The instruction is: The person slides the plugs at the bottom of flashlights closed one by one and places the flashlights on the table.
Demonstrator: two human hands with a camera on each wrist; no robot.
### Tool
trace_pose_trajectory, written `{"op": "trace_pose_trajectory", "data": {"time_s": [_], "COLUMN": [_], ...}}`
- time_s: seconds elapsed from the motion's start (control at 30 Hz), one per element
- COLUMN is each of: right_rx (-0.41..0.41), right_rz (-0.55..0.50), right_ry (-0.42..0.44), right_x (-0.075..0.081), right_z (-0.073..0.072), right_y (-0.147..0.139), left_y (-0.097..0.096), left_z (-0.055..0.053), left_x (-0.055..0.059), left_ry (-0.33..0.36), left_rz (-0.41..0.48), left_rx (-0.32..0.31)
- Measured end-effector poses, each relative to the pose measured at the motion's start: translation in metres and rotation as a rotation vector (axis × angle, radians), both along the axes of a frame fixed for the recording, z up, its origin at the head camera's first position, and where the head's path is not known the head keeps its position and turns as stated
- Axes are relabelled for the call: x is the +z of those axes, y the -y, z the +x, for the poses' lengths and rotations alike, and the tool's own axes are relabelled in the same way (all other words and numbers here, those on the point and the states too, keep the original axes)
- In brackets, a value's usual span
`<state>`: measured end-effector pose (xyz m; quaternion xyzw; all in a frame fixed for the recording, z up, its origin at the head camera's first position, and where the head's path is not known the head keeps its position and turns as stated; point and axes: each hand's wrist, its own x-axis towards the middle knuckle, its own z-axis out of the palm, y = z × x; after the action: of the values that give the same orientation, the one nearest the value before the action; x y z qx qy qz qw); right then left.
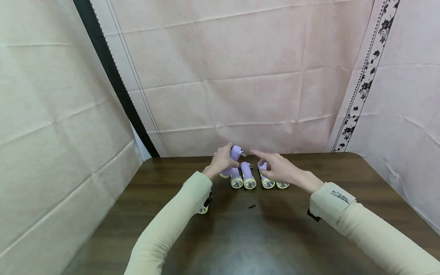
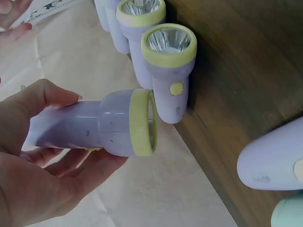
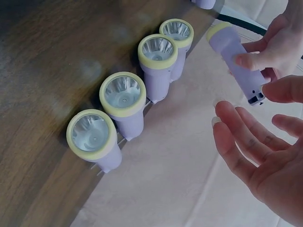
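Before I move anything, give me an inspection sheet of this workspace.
Surface: brown wooden table.
Job's things: one lavender flashlight in hand; a row of four flashlights on the table, lens ends facing the person; another flashlight beside the left sleeve, partly hidden.
Clutter: small black piece, nearer than the row.
Hands: left hand grips the lavender flashlight; right hand holds nothing, near its tail end.
Cables: nothing seen.
Surroundings: pale cloth behind and at both sides.

Left grip (image 2: 42,182) around a lilac flashlight (image 2: 113,124), other flashlights (image 2: 169,90) on wooden table (image 2: 236,80), mint shape (image 2: 289,213), too cropped to tell
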<state>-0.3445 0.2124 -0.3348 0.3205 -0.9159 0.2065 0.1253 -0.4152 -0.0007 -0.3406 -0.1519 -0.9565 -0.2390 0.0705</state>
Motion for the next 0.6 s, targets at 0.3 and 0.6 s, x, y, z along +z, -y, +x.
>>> {"op": "trace_pose_trajectory", "data": {"time_s": [0.3, 0.6], "right_rx": [0.015, 0.052], "right_rz": [0.001, -0.043], "right_ry": [0.012, 0.021], "right_x": [0.0045, 0.0058], "right_z": [-0.0009, 0.0004], "right_y": [0.0044, 0.004], "left_y": [-0.009, -0.0085], "left_z": [0.0027, 0.0061], "left_x": [0.002, -0.0004], "left_ry": [-0.043, -0.108], "left_rz": [0.015, 0.128], "left_rx": [-0.141, -0.235]}}
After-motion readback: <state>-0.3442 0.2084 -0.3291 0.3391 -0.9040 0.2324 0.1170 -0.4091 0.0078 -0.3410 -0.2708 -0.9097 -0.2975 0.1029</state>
